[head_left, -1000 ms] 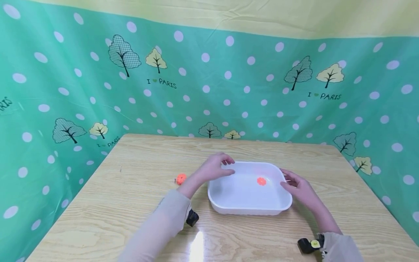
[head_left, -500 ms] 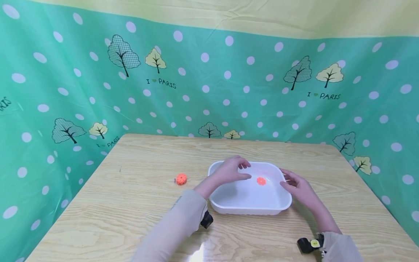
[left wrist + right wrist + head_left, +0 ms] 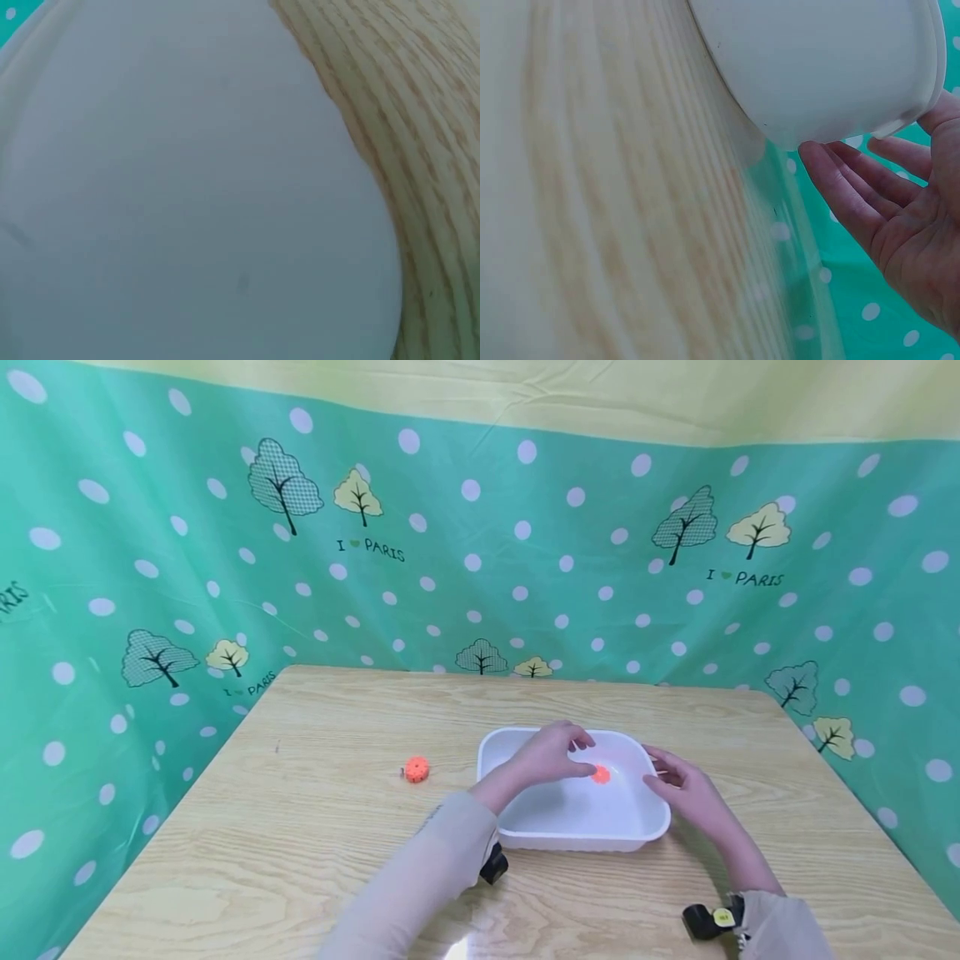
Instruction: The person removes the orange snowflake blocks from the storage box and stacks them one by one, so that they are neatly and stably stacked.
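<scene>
A white plastic basin sits on the wooden table. Inside, toward its right, lies a small orange scalloped disc. My left hand hovers over the basin with thumb and fingers spread apart; the thumb tip comes right at the disc's left edge in the head view. On the right side, my right hand holds the basin's rim, thumb over the edge and fingers along the outer wall, as the right wrist view shows too. The left wrist view is filled by the basin's outer wall; no hand appears there.
An orange round piece with holes, and a tiny dark bit beside it, lies on the table left of the basin. A green dotted curtain hangs behind and around the table.
My left hand has moved right across the basin, from its left rim to the orange disc. The right hand has stayed at the right rim, and the basin stands where it was.
</scene>
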